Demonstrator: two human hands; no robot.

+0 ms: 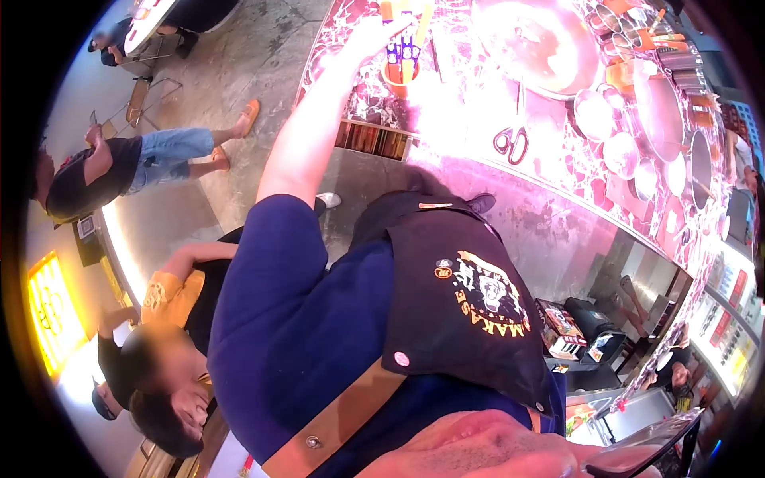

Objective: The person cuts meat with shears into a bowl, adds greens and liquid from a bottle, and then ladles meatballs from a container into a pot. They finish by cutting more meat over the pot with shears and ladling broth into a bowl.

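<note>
My left arm, in a dark blue sleeve, reaches out over the bright marble-patterned counter (pixel 358 99). At the counter's left part my left hand (pixel 368 38) has its fingers bent in against an orange cup (pixel 398 78). Purple and orange printed sticks or packets (pixel 405 48) stand upright in that cup, and the fingertips overlap their upper part. Glare bleaches the hand, so I cannot tell exactly what lies between the fingers. Black-handled scissors (pixel 511 145) lie nearby on the counter, beside a large round pan or tray (pixel 542 44). My right hand is out of view.
Metal bowls (pixel 621 154), pans (pixel 658 111) and utensils crowd the counter's right end. A person in an orange-sleeved top (pixel 171 299) is close on my left; another in denim shorts (pixel 163 155) stands farther off. Boxes (pixel 560 328) sit below the counter.
</note>
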